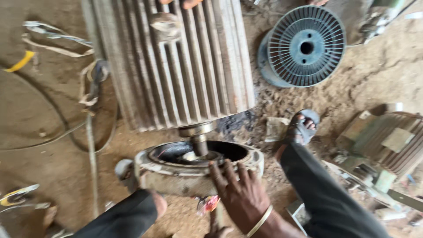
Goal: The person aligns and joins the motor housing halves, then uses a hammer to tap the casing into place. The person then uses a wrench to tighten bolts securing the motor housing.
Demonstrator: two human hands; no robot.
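A big grey finned motor body (176, 61) lies on the dirt floor, its steel shaft (199, 140) sticking out toward me. The shaft passes into a round grey end cover (176, 174) lying in front of the body. My right hand (240, 191), with a thin bangle at the wrist, rests flat on the cover's near rim with fingers spread. Only a bit of my left hand (219, 231) shows at the bottom edge, by a thin dark handle (217, 215); its grip is unclear. A small red and white object (209, 203) lies beside it.
A round slotted blue-grey fan cover (306, 46) lies at the upper right. A green motor (387, 141) and scrap parts sit at right. My sandalled foot (302, 128) and dark-trousered knees flank the cover. Straps and cables (88, 88) trail at left. Another person's fingers (187, 3) touch the motor's far end.
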